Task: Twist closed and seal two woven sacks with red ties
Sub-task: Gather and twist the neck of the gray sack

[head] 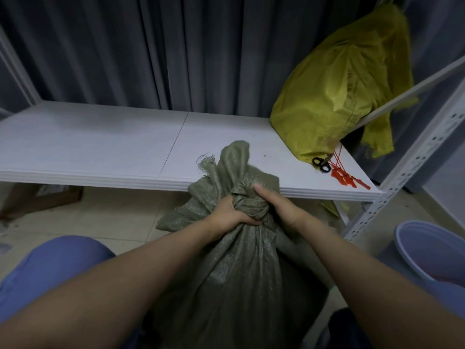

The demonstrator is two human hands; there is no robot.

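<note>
The left hand (232,212) and right hand (279,206) grip the twisted neck of a grey-green woven sack (239,273) on the floor. Thin red plastic ties (344,176) lie well apart on a white shelf (100,147); reaching for one may let the twist unwind.

Near sack (239,273) before the shelf (100,147); far sack (327,96), scissors (321,164) and ties (344,176) on its right end.

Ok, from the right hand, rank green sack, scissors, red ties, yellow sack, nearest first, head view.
1. green sack, gripped by the right hand.
2. scissors and red ties, right on the shelf: too close to call.
3. yellow sack, farther back.
</note>
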